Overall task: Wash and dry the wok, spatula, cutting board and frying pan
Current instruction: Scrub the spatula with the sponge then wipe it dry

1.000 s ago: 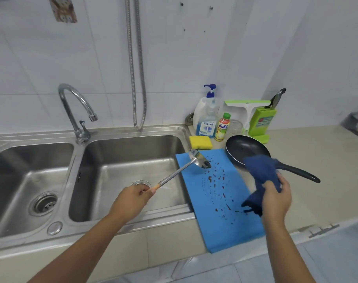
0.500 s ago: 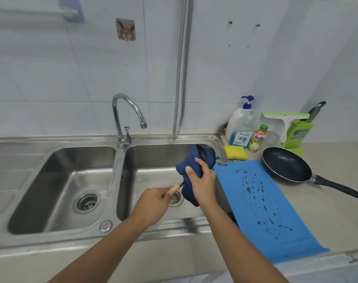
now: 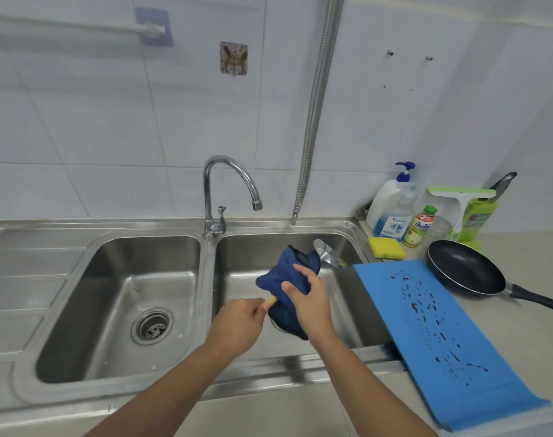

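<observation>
2 hands work the spatula above the right sink basin. Left hand fingers grip its wooden handle, and right hand fingers clamp the blue cloth round its shaft. The bare blade points away and rightward.

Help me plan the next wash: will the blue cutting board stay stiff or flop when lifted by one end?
The cutting board looks sheet-thin, so it probably bends and feels light. Dark red drips dot it, so it may be slippery. Its near end seems to overhang the counter, so a push could slide it off.
</observation>
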{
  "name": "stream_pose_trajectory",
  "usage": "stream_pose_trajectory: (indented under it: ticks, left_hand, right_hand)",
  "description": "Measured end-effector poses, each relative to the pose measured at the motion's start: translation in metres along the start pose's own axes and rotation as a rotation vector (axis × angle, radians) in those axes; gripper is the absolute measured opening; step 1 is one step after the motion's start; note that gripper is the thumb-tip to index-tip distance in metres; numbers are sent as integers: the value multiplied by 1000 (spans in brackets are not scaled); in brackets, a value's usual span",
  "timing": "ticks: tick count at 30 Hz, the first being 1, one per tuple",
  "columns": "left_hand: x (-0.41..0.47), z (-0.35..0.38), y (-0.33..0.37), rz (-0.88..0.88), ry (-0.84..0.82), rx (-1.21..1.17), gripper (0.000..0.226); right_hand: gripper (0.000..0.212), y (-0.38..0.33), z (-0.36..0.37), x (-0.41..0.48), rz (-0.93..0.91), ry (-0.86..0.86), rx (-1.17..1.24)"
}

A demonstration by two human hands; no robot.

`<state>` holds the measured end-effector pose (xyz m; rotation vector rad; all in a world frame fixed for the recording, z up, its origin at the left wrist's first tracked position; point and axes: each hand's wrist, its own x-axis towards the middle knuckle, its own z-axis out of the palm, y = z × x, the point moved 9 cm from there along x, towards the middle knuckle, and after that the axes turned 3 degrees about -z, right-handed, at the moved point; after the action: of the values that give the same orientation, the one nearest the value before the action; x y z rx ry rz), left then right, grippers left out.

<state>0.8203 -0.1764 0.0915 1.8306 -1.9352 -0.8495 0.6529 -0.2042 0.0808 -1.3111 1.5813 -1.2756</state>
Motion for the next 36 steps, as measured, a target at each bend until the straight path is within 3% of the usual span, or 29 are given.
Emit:
stream_pose_trajectory:
  ticks: [6, 12, 18, 23, 30, 33, 36]
  left_hand:
    - [0, -3, -6, 30, -7, 22, 37]
    - [10, -5, -20, 27, -10, -11, 45]
    - [1, -4, -34, -14, -22, 11, 34]
    - [-2, -9, -38, 72, 55, 234, 40]
    - [6, -13, -54, -12, 68, 261, 58]
    - [8, -15, -48, -69, 90, 197, 55]
    - [6, -13, -27, -6, 104, 276, 58]
  right_hand:
    - [40, -16, -21, 9, 22, 232, -31]
    - [38, -9, 25, -14, -35, 7, -101]
    - [39, -10, -15, 18, -3, 71, -241]
    - [35, -16, -26, 8, -76, -55, -336]
    - [49, -55, -120, 27, -171, 189, -89]
    - [65, -52, -121, 43, -169, 108, -66]
    - [63, -29, -96, 62, -125, -68, -185]
